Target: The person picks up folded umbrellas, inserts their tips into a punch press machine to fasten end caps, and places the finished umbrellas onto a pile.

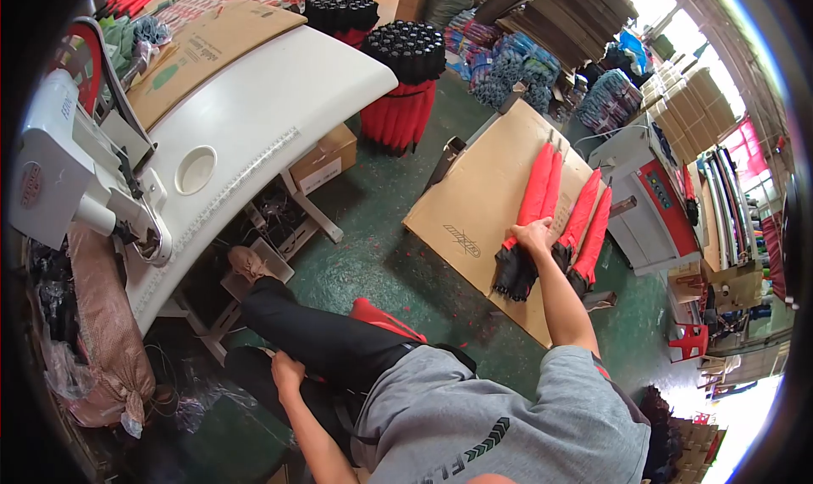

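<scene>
My right hand (533, 234) reaches out to the cardboard-topped surface (457, 204), its fingers closed on a folded red umbrella (539, 183) with a black end. Two more red umbrellas (590, 230) lie just to the right of that hand, their metal tips pointing away from me. My left hand (288, 374) is low by my dark-trousered legs, with its fingers curled against something dark that I cannot make out.
A white sewing table (279, 77) with a machine (63, 162) stands at the left. Bundled red-and-black umbrellas (398, 103) stand on the floor behind. A red-and-white cabinet (648, 196) is at the right. A red stool seat (381, 316) shows beside my leg.
</scene>
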Motion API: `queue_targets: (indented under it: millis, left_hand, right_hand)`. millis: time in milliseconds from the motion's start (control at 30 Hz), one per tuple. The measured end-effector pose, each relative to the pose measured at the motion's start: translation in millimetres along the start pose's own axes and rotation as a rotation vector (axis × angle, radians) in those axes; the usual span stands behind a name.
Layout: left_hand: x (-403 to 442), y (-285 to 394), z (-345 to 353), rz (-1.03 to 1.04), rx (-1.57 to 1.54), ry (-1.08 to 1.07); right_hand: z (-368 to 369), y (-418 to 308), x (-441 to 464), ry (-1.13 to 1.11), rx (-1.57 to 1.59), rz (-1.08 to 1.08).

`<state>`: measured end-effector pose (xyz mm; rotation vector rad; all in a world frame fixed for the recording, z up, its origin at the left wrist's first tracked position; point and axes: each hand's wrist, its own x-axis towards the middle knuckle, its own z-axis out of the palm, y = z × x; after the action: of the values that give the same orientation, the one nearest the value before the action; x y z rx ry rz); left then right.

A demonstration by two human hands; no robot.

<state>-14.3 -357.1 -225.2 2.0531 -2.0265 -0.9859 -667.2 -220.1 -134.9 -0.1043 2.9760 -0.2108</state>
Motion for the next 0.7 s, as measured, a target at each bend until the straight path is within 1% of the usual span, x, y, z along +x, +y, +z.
queue_targets:
  millis: [67,100,200,367,467,633,700]
  left_hand:
    - [-2.8,0.7,0.6,-0.007,0.011,-0.016]
    - [-4.6,-1.3,1.3,-0.012,0.013,-0.015]
    - [-3.1,-4.3,4.8,0.009,0.048,0.039]
    - [-0.6,-5.8,4.4,-0.014,0.080,0.002]
    - [-1.7,-2.6,3.2,-0.049,0.069,-0.040]
    - [-1.3,-6.4,4.8,-0.017,0.065,0.026]
    - [-6.7,-4.1,-0.3,-0.032,0.042,-0.008]
  right_hand:
    - [3.2,-3.3,-20.0,0.020,-0.021,-0.085]
    - [2.0,-6.3,-32.3,0.016,-0.022,-0.087]
    - [-2.8,-17.0,-59.6,0.021,-0.094,-0.187]
    - [4.1,-25.9,-64.3,0.009,-0.066,-0.190]
    - [6.0,-30.7,-63.7,0.009,-0.032,-0.157]
    - [7.8,-36.1,-68.8,0.005,0.059,-0.143]
    - [14.1,-34.3,-77.8,0.030,0.081,-0.096]
